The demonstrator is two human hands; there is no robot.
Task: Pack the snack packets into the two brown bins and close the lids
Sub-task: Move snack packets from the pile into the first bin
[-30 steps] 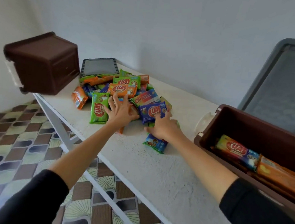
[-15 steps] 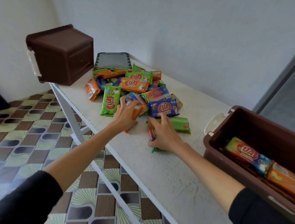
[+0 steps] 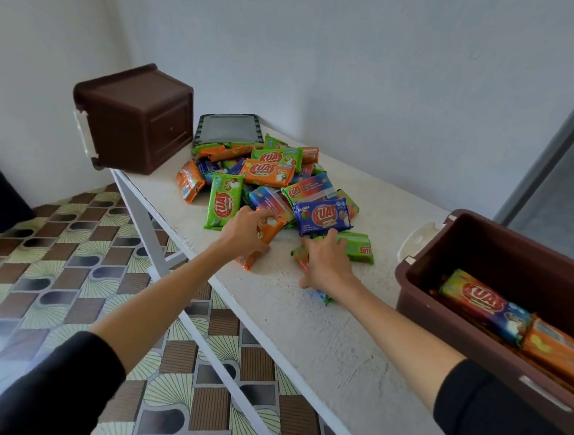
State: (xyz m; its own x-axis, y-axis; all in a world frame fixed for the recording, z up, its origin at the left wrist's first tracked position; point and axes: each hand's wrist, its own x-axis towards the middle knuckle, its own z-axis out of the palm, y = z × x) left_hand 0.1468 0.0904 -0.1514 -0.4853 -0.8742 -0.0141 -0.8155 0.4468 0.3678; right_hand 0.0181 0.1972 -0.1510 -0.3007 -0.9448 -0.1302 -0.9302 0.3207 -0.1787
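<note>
A pile of snack packets (image 3: 275, 178) in green, orange and blue lies mid-table. My left hand (image 3: 248, 231) grips an orange packet (image 3: 263, 241) at the pile's near edge. My right hand (image 3: 326, 265) lies over a multicoloured packet (image 3: 324, 297) and touches a green packet (image 3: 357, 250); whether its fingers curl round either one is hidden. A brown bin (image 3: 421, 279) stands open at the right with several packets inside. A second brown bin (image 3: 132, 119) lies on its side at the table's far left corner.
A grey lid (image 3: 229, 130) lies flat behind the pile. The right bin's grey lid (image 3: 557, 163) stands raised against the wall. The white table (image 3: 304, 328) has its front edge close to my arms, with patterned floor tiles (image 3: 50, 284) below.
Both hands have drawn back toward the table's near edge, each dragging a packet out of the pile. The camera view has shifted left.
</note>
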